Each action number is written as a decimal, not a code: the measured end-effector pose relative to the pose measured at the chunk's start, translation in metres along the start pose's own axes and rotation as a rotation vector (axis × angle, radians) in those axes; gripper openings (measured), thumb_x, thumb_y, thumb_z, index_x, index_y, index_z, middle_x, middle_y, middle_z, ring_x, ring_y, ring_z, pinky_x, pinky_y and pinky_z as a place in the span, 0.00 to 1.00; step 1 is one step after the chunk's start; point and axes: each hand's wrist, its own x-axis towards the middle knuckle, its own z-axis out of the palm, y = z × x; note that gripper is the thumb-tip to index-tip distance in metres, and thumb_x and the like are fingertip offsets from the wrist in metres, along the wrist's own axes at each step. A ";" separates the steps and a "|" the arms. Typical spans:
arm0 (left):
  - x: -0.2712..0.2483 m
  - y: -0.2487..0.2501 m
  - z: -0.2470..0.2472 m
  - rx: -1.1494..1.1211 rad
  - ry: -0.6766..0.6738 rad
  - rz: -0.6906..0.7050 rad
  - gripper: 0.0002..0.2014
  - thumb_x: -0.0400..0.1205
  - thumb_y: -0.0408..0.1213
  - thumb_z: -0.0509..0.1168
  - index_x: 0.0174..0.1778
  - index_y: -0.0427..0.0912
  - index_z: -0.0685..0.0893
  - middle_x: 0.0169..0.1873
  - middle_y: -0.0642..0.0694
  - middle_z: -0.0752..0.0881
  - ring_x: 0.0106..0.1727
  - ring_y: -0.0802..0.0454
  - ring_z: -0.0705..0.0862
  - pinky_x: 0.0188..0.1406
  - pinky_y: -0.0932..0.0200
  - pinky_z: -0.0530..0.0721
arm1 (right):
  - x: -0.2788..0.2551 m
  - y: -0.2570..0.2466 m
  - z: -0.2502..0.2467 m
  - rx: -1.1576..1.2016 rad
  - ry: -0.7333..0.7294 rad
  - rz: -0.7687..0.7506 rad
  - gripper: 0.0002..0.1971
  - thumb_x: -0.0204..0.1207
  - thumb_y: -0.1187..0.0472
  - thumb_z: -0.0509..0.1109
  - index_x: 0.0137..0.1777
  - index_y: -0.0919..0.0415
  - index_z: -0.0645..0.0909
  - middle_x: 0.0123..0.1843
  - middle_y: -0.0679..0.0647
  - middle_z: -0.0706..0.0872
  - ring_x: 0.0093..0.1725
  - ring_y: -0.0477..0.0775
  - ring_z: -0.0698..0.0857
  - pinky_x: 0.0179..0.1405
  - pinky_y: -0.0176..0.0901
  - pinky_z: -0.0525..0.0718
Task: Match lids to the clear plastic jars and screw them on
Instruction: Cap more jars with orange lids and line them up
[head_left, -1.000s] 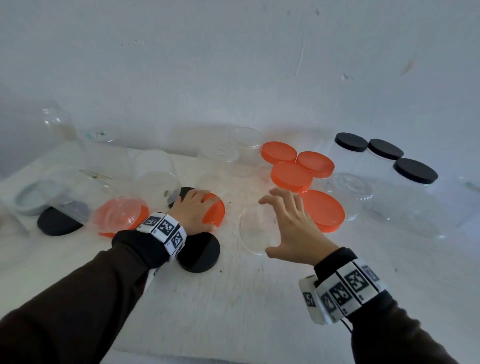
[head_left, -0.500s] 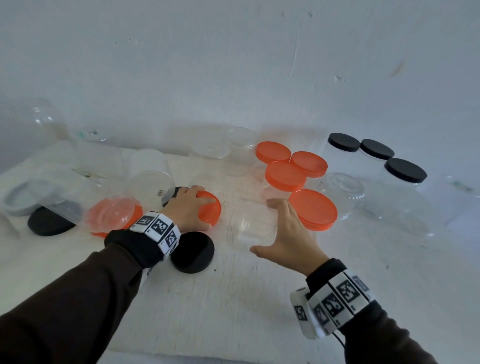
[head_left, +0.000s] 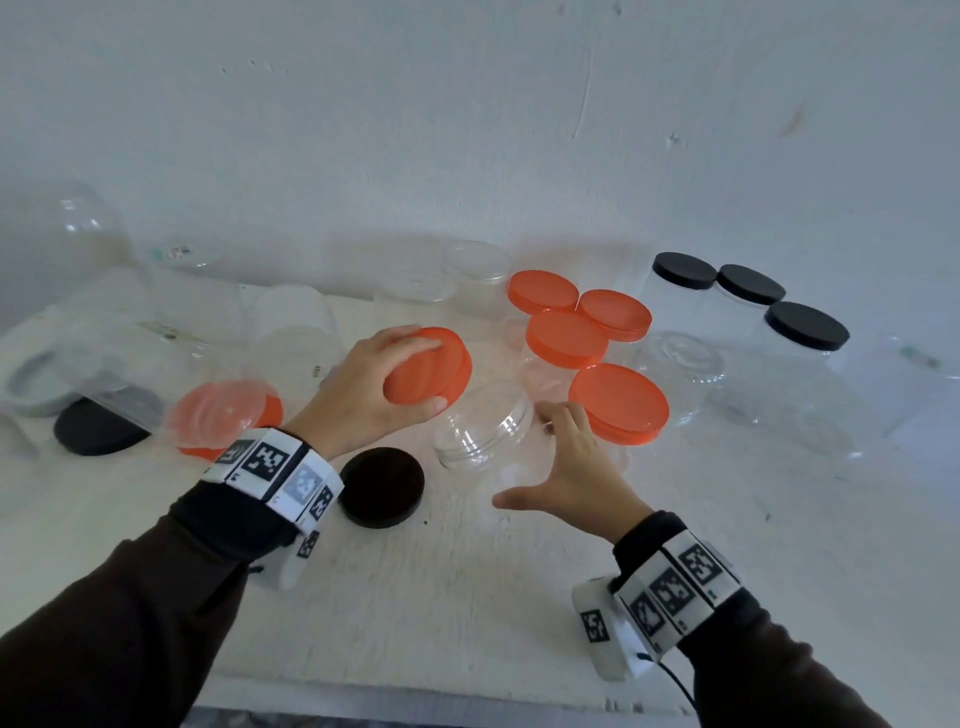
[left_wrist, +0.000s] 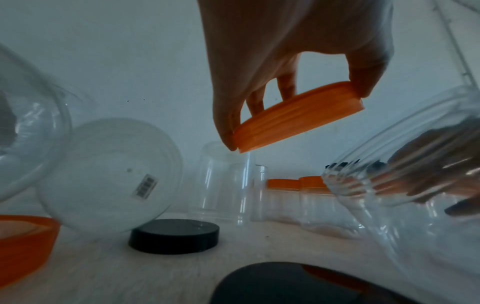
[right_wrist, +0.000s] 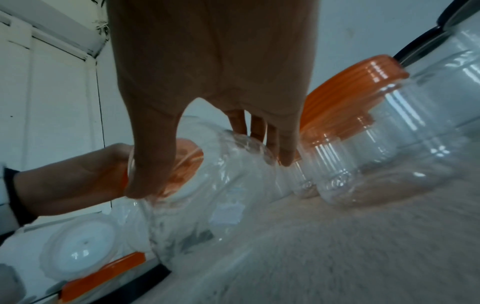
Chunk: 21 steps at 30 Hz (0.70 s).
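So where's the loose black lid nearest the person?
In the head view, the black lid lies flat on the white table, just beside the left wrist and left of the tilted clear jar.

Left hand (left_wrist: 285, 61): pinches orange lid (left_wrist: 298, 121) by its rim, tilted, above bench (left_wrist: 103, 267).
Clear jar (left_wrist: 405, 174): tilted, right of lid.
Black lid (left_wrist: 174, 236): flat on bench.

White table (head_left: 467, 613); marked wall (head_left: 467, 130); perhaps a door (right_wrist: 52, 102).

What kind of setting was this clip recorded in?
Probably a bare indoor work table, not a kitchen: a rough whitish tabletop against a scuffed plain white wall, crowded only with clear plastic jars and loose lids.
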 end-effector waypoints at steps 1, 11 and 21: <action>-0.003 0.003 0.000 -0.011 -0.009 0.012 0.39 0.62 0.68 0.61 0.71 0.60 0.72 0.73 0.58 0.67 0.72 0.55 0.67 0.69 0.52 0.67 | -0.001 0.002 0.000 0.010 -0.011 0.015 0.51 0.55 0.47 0.84 0.75 0.59 0.59 0.63 0.45 0.62 0.63 0.44 0.68 0.61 0.33 0.68; -0.021 0.034 0.017 -0.101 -0.144 0.116 0.33 0.62 0.64 0.65 0.65 0.61 0.74 0.71 0.66 0.67 0.73 0.63 0.63 0.65 0.69 0.61 | -0.013 0.019 0.001 0.314 -0.143 0.134 0.41 0.60 0.58 0.84 0.68 0.50 0.62 0.66 0.46 0.70 0.64 0.45 0.74 0.56 0.31 0.77; -0.019 0.050 0.040 0.036 -0.283 0.275 0.35 0.64 0.65 0.63 0.67 0.57 0.77 0.73 0.59 0.68 0.74 0.60 0.61 0.73 0.54 0.64 | -0.010 0.023 0.005 0.356 -0.129 0.149 0.42 0.58 0.58 0.85 0.69 0.53 0.65 0.67 0.48 0.72 0.64 0.44 0.75 0.58 0.37 0.79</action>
